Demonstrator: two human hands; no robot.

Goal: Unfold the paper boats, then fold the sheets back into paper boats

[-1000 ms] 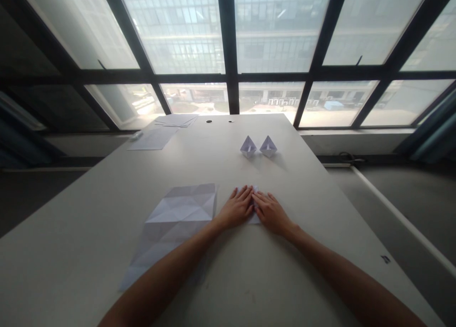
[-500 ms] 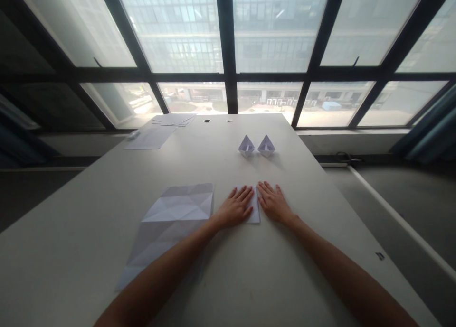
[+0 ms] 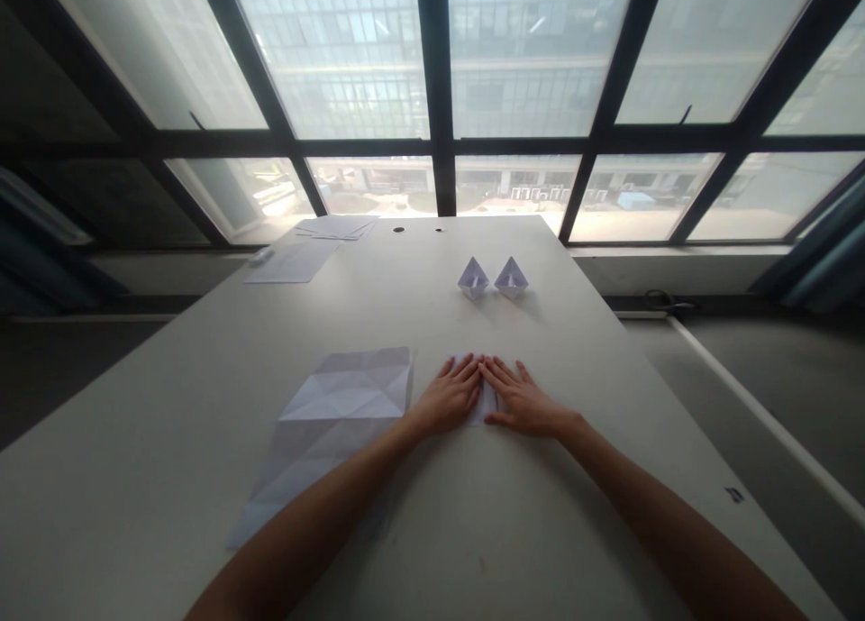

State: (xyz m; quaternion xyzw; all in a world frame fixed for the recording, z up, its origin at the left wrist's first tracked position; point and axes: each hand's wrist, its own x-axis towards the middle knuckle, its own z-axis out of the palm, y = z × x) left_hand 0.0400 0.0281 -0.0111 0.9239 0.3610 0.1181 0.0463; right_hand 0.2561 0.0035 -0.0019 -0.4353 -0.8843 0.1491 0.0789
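Note:
A small folded piece of white paper [image 3: 482, 408] lies flat on the table, mostly covered by my hands. My left hand [image 3: 454, 393] rests flat over its left part with the fingers stretched out. From the right, my right hand [image 3: 520, 399] lies flat on its right edge, fingers extended, its fingertips meeting those of the left. Left of my hands is a larger creased sheet of white paper [image 3: 351, 396], partly hidden under my left forearm. Beyond my hands stand two folded paper boats [image 3: 473, 280], side by side.
The white table [image 3: 432, 315] reaches to the windows. Loose sheets of paper [image 3: 290, 262] lie at its far left, with a small pale object [image 3: 260, 256] beside them. Two round holes are near the far edge. A small dark mark [image 3: 733, 495] sits by the right edge.
My right hand has moved left onto the folded paper, and its fingertips now meet my left hand's. The left hand stays on the paper. The whole view has shifted slightly.

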